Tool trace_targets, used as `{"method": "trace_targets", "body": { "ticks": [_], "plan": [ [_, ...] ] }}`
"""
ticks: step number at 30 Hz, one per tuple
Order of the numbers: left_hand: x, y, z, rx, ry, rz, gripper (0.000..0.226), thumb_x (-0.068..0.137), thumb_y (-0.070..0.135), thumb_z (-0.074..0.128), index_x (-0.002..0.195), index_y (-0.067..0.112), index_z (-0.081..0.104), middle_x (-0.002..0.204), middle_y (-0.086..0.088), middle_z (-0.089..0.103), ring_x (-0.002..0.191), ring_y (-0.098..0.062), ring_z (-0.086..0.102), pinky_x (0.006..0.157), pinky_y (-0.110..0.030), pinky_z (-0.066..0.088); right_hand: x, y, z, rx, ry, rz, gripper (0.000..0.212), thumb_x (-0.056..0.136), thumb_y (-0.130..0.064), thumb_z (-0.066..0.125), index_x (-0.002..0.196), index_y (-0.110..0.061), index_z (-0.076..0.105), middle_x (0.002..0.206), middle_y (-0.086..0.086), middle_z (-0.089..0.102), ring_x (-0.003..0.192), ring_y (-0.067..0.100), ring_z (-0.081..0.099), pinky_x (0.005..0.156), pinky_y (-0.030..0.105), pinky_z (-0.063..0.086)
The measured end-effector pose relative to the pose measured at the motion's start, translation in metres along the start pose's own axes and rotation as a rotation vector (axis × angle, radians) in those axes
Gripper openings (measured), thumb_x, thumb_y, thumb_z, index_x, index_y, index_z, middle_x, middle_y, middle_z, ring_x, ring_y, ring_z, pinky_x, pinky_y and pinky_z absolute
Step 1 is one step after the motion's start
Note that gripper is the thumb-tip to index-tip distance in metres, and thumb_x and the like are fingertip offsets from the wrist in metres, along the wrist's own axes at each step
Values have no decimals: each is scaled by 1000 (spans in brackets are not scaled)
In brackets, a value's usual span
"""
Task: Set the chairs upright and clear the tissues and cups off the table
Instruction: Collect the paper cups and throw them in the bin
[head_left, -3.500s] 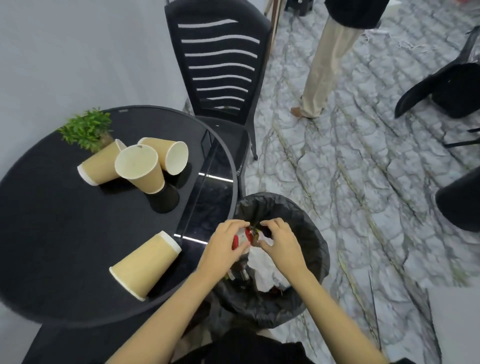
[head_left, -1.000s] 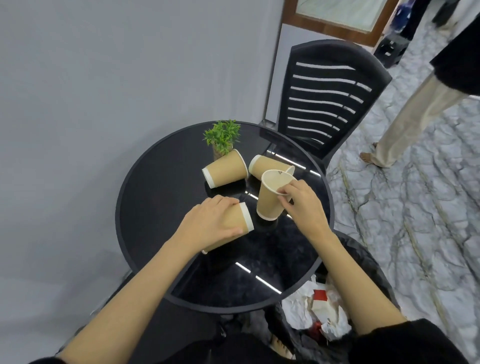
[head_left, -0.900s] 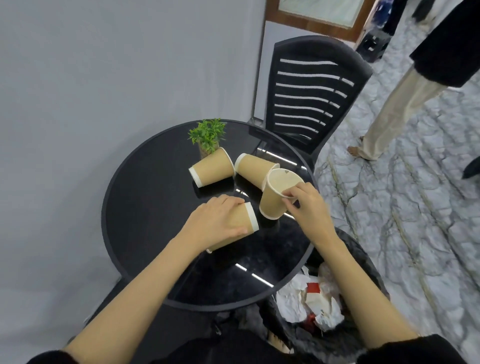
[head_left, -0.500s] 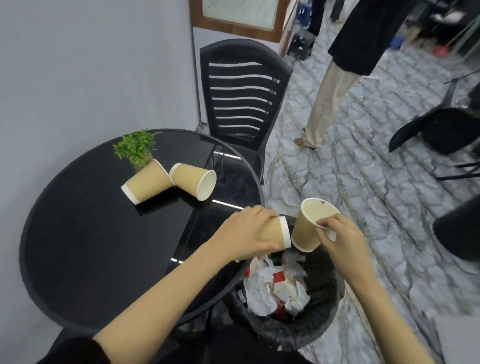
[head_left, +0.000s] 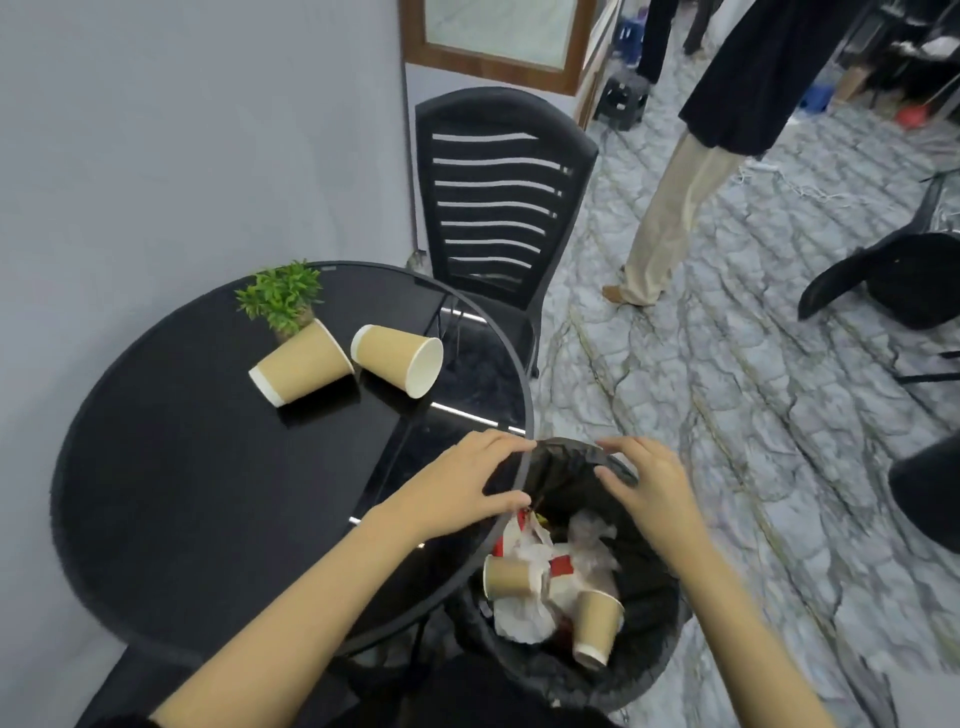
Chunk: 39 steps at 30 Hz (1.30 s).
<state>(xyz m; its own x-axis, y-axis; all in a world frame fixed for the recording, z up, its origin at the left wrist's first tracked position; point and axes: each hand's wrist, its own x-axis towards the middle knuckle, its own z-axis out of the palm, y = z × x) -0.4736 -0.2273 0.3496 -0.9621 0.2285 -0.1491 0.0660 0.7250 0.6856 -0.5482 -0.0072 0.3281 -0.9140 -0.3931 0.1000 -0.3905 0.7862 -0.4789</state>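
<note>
Two tan paper cups lie on their sides on the round black table (head_left: 171, 493): one (head_left: 301, 364) against the plant, the other (head_left: 397, 358) with its mouth facing right. Two more cups (head_left: 511, 578) (head_left: 596, 626) lie in the black-lined bin (head_left: 644, 660) among crumpled tissues (head_left: 519, 616). My left hand (head_left: 467, 486) hovers over the table's right edge and the bin rim, fingers apart and empty. My right hand (head_left: 649, 486) hangs above the bin's far rim, also open and empty. A black slatted chair (head_left: 498, 208) stands upright behind the table.
A small green plant (head_left: 283, 296) stands at the table's back. A person in beige trousers (head_left: 670, 218) stands on the patterned floor to the right. Another black chair (head_left: 893, 275) lies tipped at the far right edge. A grey wall runs along the left.
Both hands carried a cup each from the table over the bin and let go; the two cups now lie in the bin and my hands are empty.
</note>
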Motion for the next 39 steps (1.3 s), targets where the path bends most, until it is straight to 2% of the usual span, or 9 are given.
{"method": "trace_targets", "body": {
  "ticks": [3,6,12,17,21,27,30,35,39],
  "plan": [
    [-17,-24,-17,-6,79,-87,56,90,38,57,141,29,34,145,9,37,134,-7,31,110,-24,26,19,-25,15,63,-36,-86,27,81,-12,67,108,-10,64,104,9,65,104,23,57,85,22,37],
    [-36,-52,-35,-19,154,-175,55,90,37,57,140,29,35,144,10,38,133,-7,32,109,-22,26,41,-52,30,103,-73,-179,29,82,-12,67,110,-10,63,104,7,64,101,18,56,85,15,34],
    [-62,-100,-76,-19,314,-317,54,90,35,57,140,28,36,144,8,39,131,-9,35,106,-22,28,92,-102,64,146,-139,-300,32,84,-16,64,116,-14,59,108,-1,60,101,8,49,85,18,34],
    [-66,-146,-104,19,413,-420,53,90,33,58,139,24,39,143,5,43,131,-14,37,108,-27,29,131,-129,88,153,-166,-297,37,83,-15,65,119,-11,57,113,3,58,109,16,49,82,20,35],
    [-61,-175,-118,38,468,-478,53,90,30,59,139,22,38,143,1,40,130,-18,36,108,-32,32,155,-143,106,154,-186,-266,43,85,-21,63,125,-14,51,123,1,54,115,15,45,81,22,35],
    [-45,-208,-127,61,494,-521,61,88,28,62,142,20,35,149,-2,34,136,-21,31,111,-38,31,174,-147,126,166,-271,-174,61,81,-29,68,133,-13,41,130,2,48,121,15,40,95,24,37],
    [-38,-222,-125,46,477,-536,65,86,29,64,143,20,34,150,-2,32,135,-22,31,111,-39,32,175,-144,133,161,-304,-138,66,77,-34,70,133,-15,41,130,0,47,118,13,39,97,32,44],
    [-35,-233,-113,-13,495,-530,74,82,24,68,144,25,29,143,1,38,127,-19,38,103,-38,39,171,-139,140,112,-350,-150,80,69,-41,74,136,-17,34,129,-2,43,116,14,43,94,28,40],
    [-35,-234,-108,-16,516,-521,74,81,23,70,143,25,31,140,2,40,125,-19,39,101,-39,41,167,-138,140,130,-349,-143,79,68,-34,75,134,-20,34,130,-1,40,114,12,37,89,25,36]
  ]
}}
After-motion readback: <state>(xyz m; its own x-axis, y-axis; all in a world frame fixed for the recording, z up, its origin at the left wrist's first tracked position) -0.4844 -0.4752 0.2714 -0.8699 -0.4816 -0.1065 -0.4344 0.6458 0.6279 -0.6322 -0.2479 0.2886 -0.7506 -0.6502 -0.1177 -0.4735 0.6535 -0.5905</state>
